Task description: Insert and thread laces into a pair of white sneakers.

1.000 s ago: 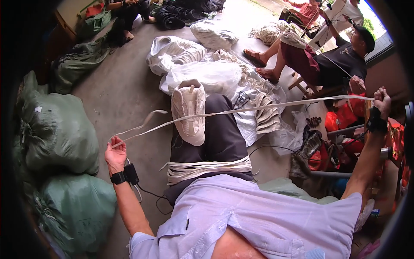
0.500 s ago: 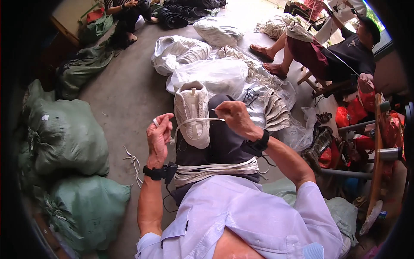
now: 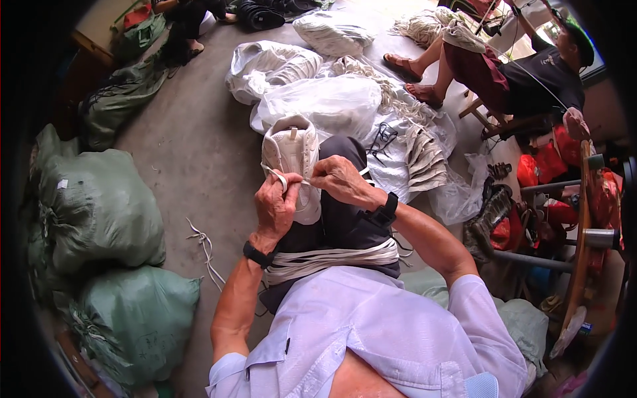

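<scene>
A cream-white sneaker (image 3: 290, 140) rests on my dark-trousered knees. Over its front, both my hands are close together with the fingers pinched. My left hand (image 3: 275, 207) grips a white shoelace (image 3: 277, 175), which loops above the thumb and index finger. My right hand (image 3: 346, 182) pinches the lace beside the left fingertips, and a white length of it shows behind the right hand. The fingers partly cover the shoe's front and lace holes. Across my lap lies a bundle of white shoelaces (image 3: 335, 262).
Stuffed green sacks (image 3: 99, 205) stand at my left, with loose laces (image 3: 209, 251) on the floor beside them. Ahead lie clear plastic bags (image 3: 325, 103) of pale shoe parts and a fanned row of pale pieces (image 3: 424, 161). A seated person (image 3: 541, 79) and a wooden-edged rack (image 3: 578, 245) are at right.
My hands have come together over the sneaker's front from either side. The lace, stretched across the shoe before, is now looped between my fingers.
</scene>
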Available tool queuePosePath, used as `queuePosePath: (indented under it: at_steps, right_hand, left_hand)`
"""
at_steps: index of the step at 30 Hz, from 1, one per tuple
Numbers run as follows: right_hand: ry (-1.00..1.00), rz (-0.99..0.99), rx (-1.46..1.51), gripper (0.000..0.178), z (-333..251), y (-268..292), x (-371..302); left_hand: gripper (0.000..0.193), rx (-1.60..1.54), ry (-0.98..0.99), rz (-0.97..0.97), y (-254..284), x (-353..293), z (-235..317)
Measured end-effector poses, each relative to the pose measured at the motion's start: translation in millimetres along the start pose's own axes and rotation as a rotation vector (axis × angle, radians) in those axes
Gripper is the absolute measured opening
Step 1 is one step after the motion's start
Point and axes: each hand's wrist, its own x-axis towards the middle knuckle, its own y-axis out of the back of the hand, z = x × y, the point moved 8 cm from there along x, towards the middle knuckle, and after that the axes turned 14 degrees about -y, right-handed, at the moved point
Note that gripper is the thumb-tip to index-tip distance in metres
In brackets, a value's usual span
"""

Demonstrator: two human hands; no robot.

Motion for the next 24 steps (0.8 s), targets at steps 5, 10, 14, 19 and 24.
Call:
queuePosePath:
  at_steps: [5,10,14,19,24]
  right_hand:
    - [0.042,0.052,-0.019,0.025,-8,-1,1]
    - [-0.18,0.005,0.08,0.025,-2,0,8]
    - [-0.13,0.126,-0.011,0.023,-11,-6,10]
    - [0.193,0.075,-0.563,0.017,-42,-7,-12]
    - [0.767,0.357,-0.739,0.029,-87,4,-29]
  left_hand:
    - [0.006,-0.017,0.003,0.007,0,-2,-4]
    - [0.007,-0.038,0.061,-0.019,0,0,-8]
    - [0.009,-0.025,0.009,-0.008,2,2,-11]
    - [0.027,-0.022,0.036,-0.028,6,2,-11]
    - [0.034,0.088,-0.017,-0.078,8,5,-9]
